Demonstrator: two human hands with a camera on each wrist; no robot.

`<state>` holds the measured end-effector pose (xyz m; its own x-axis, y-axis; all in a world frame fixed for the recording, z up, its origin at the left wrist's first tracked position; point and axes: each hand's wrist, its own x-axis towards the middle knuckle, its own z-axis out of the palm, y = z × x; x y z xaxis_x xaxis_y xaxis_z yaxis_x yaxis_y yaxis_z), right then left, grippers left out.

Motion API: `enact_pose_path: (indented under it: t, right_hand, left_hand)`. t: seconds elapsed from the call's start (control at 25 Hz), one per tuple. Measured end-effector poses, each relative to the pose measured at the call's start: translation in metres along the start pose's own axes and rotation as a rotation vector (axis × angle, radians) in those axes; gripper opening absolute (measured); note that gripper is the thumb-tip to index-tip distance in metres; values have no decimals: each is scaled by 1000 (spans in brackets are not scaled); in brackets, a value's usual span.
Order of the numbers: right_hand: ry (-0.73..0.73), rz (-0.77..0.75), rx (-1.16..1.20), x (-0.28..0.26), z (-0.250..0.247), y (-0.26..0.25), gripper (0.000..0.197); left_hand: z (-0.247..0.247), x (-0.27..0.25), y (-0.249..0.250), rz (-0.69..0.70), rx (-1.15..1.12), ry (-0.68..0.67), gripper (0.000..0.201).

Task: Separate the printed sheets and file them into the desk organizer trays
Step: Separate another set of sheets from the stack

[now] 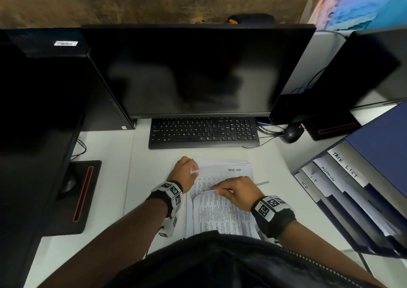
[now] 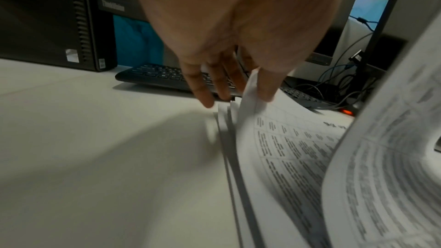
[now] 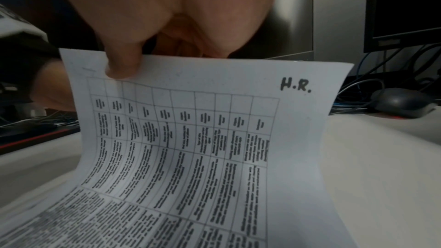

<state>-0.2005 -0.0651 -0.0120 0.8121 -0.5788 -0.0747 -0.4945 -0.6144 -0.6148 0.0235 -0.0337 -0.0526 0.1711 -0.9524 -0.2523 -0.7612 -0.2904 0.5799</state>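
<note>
My right hand (image 1: 236,192) pinches the top sheet (image 3: 214,139) marked H.R. and peels it toward six o'clock — left hand (image 1: 184,173) pinches the pile's (image 1: 222,169) ten o'clock corner, steadying it — trays (image 1: 343,188) wait at three o'clock.

The lifted sheet (image 3: 214,139) reads "H.R." in its top corner; the sheet beneath (image 1: 229,173) reads "TASK LIST". The organizer (image 1: 352,199) tabs read "HR", "IT", "ADMIN", "TASK LIST" (table print is illegible).

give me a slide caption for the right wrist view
Right hand pinches the top edge of a printed sheet marked H.R., lifting it off the stack.
</note>
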Motion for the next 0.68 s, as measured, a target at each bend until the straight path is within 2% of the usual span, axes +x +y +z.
enact_pose_path:
  t: [0.08,0.16,0.28,0.4,0.48,0.52,0.6,0.68]
  right_hand:
    - [18,-14,35,0,-3,0,23]
    - [43,-67,29,0,-3,3,19]
    - [79,-100,-37,2,2,12,21]
    - [13,-75,-52,5,5,12,23]
    - [-1,-50,-27,5,5,9,22]
    - [4,-41,-16,3,5,9,22]
    - [27,-53,-5,1,5,10,22]
    - [38,-74,9,-1,4,12,22]
  left_hand:
    - [-6,-4,5,-4,-168,-52,4]
    - [-12,-12,9,10,-299,-101,7]
    - [-18,-22,10,68,-332,-179,14]
    - [-23,-24,10,82,-367,-269,12]
    - [-21,-20,8,102,-437,-229,17]
    - [-18,-16,6,86,-438,-161,18]
    - [-10,-4,-1,28,-252,-49,27]
    - [0,5,-6,-36,-31,-123,44]
